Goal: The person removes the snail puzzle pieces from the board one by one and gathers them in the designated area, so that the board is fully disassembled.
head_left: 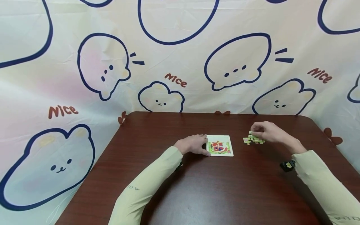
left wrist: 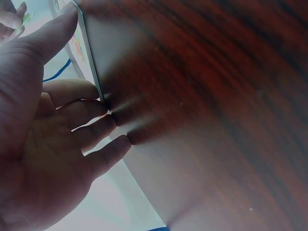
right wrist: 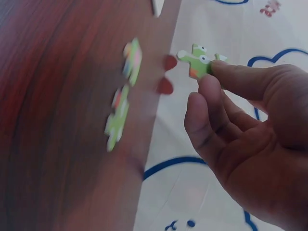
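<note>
A white square puzzle board (head_left: 231,149) with a colorful picture lies on the table. Beside its left edge is my left hand (head_left: 194,144), thumb at the near corner and fingertips at the edge farther back. In the left wrist view, the fingers of that hand (left wrist: 62,134) are loosely extended, their tips down by the board's rim (left wrist: 91,62). Between thumb and fingertips my right hand (right wrist: 250,115) pinches a green puzzle piece (right wrist: 199,61) with printed eyes, raised off the table. Loose puzzle pieces (head_left: 247,140) lie below it; the right wrist view shows two green ones (right wrist: 117,118) edge-on.
The brown wooden table (head_left: 180,187) ends at a back edge just beyond the hands. A cloth with cartoon bears (head_left: 166,97) hangs behind and at the sides. A small black device (head_left: 287,165) sits at the right wrist.
</note>
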A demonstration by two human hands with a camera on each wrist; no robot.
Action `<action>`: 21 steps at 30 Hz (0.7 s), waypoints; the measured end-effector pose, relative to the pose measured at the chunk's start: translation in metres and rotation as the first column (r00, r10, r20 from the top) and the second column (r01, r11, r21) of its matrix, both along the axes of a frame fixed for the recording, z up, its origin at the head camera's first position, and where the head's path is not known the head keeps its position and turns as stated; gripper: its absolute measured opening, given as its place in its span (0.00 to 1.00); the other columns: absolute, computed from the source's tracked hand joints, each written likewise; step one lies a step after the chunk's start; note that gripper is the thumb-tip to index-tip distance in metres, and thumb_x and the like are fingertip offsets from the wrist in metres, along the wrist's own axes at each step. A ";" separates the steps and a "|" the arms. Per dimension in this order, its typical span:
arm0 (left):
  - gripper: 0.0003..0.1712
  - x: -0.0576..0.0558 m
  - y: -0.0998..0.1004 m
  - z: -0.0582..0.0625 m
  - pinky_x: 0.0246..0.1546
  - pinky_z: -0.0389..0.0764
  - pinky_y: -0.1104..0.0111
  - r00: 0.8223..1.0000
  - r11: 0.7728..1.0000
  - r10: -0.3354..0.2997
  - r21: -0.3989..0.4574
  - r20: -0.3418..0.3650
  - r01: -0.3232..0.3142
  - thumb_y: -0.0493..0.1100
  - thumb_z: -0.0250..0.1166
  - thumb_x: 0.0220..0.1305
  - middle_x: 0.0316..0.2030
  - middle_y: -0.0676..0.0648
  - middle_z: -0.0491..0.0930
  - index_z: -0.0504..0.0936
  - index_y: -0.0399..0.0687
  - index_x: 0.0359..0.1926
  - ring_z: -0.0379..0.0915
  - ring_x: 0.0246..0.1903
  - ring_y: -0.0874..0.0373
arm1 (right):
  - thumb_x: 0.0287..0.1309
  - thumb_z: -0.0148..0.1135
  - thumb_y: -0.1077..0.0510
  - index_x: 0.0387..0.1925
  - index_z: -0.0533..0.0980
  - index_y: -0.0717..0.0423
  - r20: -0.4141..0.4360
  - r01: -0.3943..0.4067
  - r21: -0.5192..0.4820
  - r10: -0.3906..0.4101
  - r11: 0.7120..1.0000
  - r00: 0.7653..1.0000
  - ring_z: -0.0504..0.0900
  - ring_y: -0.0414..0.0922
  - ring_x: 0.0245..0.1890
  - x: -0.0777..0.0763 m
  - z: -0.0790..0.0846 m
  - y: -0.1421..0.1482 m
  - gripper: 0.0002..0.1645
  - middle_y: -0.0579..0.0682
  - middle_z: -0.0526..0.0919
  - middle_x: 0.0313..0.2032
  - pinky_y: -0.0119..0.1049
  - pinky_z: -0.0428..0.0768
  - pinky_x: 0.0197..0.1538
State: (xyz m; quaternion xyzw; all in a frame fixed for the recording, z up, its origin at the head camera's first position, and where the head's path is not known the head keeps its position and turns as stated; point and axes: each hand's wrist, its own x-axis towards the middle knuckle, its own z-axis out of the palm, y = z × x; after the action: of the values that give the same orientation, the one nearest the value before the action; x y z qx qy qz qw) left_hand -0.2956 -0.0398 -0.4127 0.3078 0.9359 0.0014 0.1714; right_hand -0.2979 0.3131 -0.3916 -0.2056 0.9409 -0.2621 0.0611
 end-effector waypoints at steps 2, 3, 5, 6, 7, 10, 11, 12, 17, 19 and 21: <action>0.42 0.000 0.000 0.000 0.71 0.63 0.58 1.000 1.000 -0.002 0.001 -0.001 0.002 0.71 0.61 0.59 0.75 0.45 0.57 0.71 0.52 0.67 0.56 0.73 0.52 | 0.68 0.59 0.54 0.41 0.79 0.53 0.034 0.010 -0.001 -0.010 1.000 0.999 0.75 0.43 0.25 0.000 -0.001 0.008 0.07 0.52 0.80 0.30 0.35 0.75 0.27; 0.42 0.000 0.000 0.000 0.71 0.63 0.58 1.000 1.000 -0.002 0.001 -0.001 0.002 0.71 0.61 0.59 0.75 0.45 0.57 0.71 0.53 0.66 0.56 0.73 0.52 | 0.68 0.59 0.54 0.41 0.79 0.53 0.051 0.016 0.000 -0.016 1.000 0.999 0.75 0.43 0.25 0.000 -0.001 0.012 0.08 0.52 0.80 0.30 0.35 0.75 0.27; 0.41 -0.001 0.000 0.000 0.71 0.63 0.58 1.000 1.000 -0.003 0.002 0.001 0.003 0.71 0.61 0.60 0.75 0.45 0.56 0.72 0.53 0.66 0.56 0.73 0.51 | 0.68 0.59 0.54 0.43 0.79 0.55 0.080 0.024 0.003 -0.024 1.000 0.996 0.76 0.43 0.25 -0.001 -0.002 0.019 0.09 0.53 0.80 0.30 0.35 0.76 0.27; 0.41 -0.001 -0.001 0.000 0.71 0.63 0.58 1.000 1.000 -0.001 0.002 0.002 0.001 0.71 0.61 0.60 0.75 0.45 0.56 0.72 0.53 0.66 0.55 0.73 0.52 | 0.68 0.59 0.54 0.43 0.79 0.56 0.091 0.025 0.005 -0.026 1.000 0.996 0.76 0.43 0.25 -0.001 -0.003 0.022 0.10 0.52 0.81 0.31 0.36 0.76 0.27; 0.41 -0.001 0.000 -0.001 0.71 0.63 0.58 1.000 1.000 0.000 0.002 0.002 0.000 0.71 0.61 0.59 0.75 0.45 0.56 0.72 0.53 0.66 0.55 0.73 0.52 | 0.68 0.59 0.55 0.44 0.79 0.56 0.100 0.028 0.006 -0.029 1.000 0.995 0.76 0.43 0.25 0.000 -0.003 0.025 0.10 0.52 0.81 0.31 0.35 0.77 0.27; 0.43 -0.001 -0.001 -0.001 0.71 0.62 0.58 1.000 1.000 0.007 0.004 0.005 -0.007 0.71 0.61 0.59 0.76 0.45 0.56 0.70 0.53 0.67 0.55 0.74 0.52 | 0.68 0.58 0.57 0.45 0.79 0.58 0.114 0.034 0.015 -0.036 0.999 0.993 0.77 0.42 0.25 0.001 -0.005 0.033 0.10 0.52 0.82 0.32 0.36 0.78 0.28; 0.43 -0.001 -0.001 -0.001 0.71 0.62 0.57 1.000 1.000 0.011 0.005 0.006 -0.011 0.72 0.61 0.59 0.76 0.46 0.56 0.70 0.53 0.68 0.55 0.74 0.52 | 0.68 0.58 0.57 0.45 0.79 0.58 0.117 0.034 0.020 -0.037 0.999 0.993 0.77 0.42 0.25 0.001 -0.005 0.035 0.10 0.52 0.82 0.32 0.36 0.78 0.28; 0.44 -0.001 -0.001 0.000 0.71 0.62 0.57 1.000 1.000 0.014 0.006 0.008 -0.014 0.72 0.61 0.59 0.76 0.46 0.56 0.69 0.53 0.69 0.55 0.74 0.52 | 0.68 0.58 0.57 0.45 0.79 0.58 0.117 0.035 0.026 -0.038 0.999 0.992 0.77 0.42 0.25 0.001 -0.005 0.038 0.10 0.51 0.82 0.31 0.36 0.78 0.27; 0.45 0.000 0.000 0.000 0.71 0.62 0.57 1.000 1.000 0.012 0.007 0.002 -0.012 0.72 0.61 0.58 0.75 0.46 0.57 0.68 0.53 0.70 0.56 0.73 0.52 | 0.67 0.59 0.58 0.43 0.79 0.58 0.120 0.043 0.056 -0.049 0.998 0.992 0.75 0.42 0.23 0.001 -0.008 0.047 0.08 0.49 0.79 0.27 0.35 0.76 0.25; 0.44 0.001 0.000 0.000 0.71 0.62 0.57 1.000 1.000 0.006 0.006 -0.003 -0.006 0.72 0.61 0.59 0.75 0.46 0.57 0.69 0.52 0.69 0.56 0.73 0.51 | 0.66 0.60 0.58 0.42 0.79 0.58 0.122 0.042 0.068 -0.050 0.997 0.991 0.75 0.42 0.22 0.001 -0.009 0.050 0.08 0.49 0.79 0.26 0.35 0.76 0.25; 0.44 0.001 0.000 0.000 0.71 0.62 0.57 1.000 1.000 0.006 0.007 -0.003 -0.006 0.72 0.61 0.58 0.75 0.45 0.57 0.69 0.52 0.68 0.56 0.73 0.51 | 0.66 0.60 0.59 0.41 0.79 0.58 0.124 0.040 0.082 -0.050 0.996 0.991 0.75 0.42 0.22 0.000 -0.011 0.054 0.07 0.49 0.78 0.25 0.35 0.76 0.25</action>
State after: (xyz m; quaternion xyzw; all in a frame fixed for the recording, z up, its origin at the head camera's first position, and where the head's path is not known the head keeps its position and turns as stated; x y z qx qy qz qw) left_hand -0.2947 -0.0395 -0.4125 0.3056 0.9371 0.0046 0.1688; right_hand -0.2979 0.3666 -0.4024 -0.1649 0.9491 -0.2385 0.1226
